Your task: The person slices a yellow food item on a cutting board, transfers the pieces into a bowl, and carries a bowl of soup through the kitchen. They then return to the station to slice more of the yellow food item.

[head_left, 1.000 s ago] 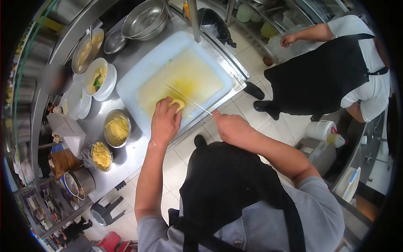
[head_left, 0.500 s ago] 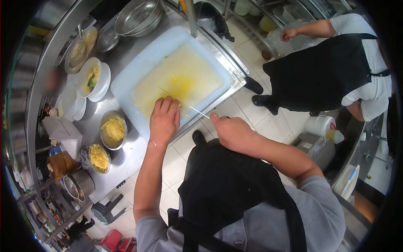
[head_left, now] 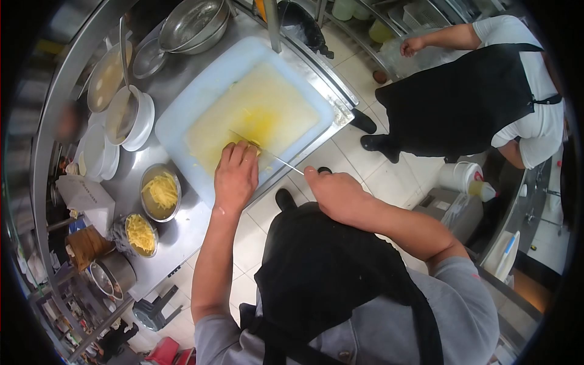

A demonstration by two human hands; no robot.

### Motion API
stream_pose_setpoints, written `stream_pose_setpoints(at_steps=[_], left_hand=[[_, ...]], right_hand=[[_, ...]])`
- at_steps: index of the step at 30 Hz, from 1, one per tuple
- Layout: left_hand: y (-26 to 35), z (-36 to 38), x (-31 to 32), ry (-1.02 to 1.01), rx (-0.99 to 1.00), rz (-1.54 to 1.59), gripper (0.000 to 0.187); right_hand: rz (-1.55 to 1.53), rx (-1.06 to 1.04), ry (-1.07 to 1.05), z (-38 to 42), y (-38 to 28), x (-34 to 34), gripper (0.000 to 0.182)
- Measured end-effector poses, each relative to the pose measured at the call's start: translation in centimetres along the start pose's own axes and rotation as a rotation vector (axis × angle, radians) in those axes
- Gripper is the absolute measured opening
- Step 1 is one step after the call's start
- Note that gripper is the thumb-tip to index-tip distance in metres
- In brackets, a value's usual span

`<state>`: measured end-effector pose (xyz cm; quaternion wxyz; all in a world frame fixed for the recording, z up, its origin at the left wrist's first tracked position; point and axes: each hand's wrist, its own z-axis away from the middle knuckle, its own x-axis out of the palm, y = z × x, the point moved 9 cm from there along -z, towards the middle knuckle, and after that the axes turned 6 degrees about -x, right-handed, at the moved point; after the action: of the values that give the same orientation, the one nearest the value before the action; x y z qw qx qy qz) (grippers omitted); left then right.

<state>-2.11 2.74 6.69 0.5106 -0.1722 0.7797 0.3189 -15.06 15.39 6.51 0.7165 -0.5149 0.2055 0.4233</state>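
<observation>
The left hand [head_left: 236, 176] lies knuckles-up on a white plastic cutting board [head_left: 201, 106] stained yellow, fingers curled over a small yellow piece of food [head_left: 252, 146]. The right hand [head_left: 333, 191] grips a thin-bladed steel knife [head_left: 267, 153] — its edge meets the food. Two round steel bowls of yellow shreds [head_left: 159, 191] sit on the steel counter [head_left: 188, 219] — left of the board.

Head view: bright, even indoor light, heavy fisheye.
Black vignette rings the circular frame; straight edges bow strongly toward the rim. Glare on the steel counter [head_left: 182, 228] and large metal bowl [head_left: 193, 24]; the white cutting board [head_left: 255, 103] is near overexposed. Shadows soft and short. Centre fairly sharp; left rim smeared, with 1 blurred patch beside the shelf rail [head_left: 45, 152].
</observation>
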Motion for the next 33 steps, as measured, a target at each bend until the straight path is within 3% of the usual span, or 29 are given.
stream_pose_setpoints(at_steps=[33], left_hand=[[-0.5, 0.4, -0.2, 0.008, 0.001, 0.072, 0.028]], right_hand=[[0.031, 0.004, -0.014, -1.1, 0.3, 1.5, 0.038]])
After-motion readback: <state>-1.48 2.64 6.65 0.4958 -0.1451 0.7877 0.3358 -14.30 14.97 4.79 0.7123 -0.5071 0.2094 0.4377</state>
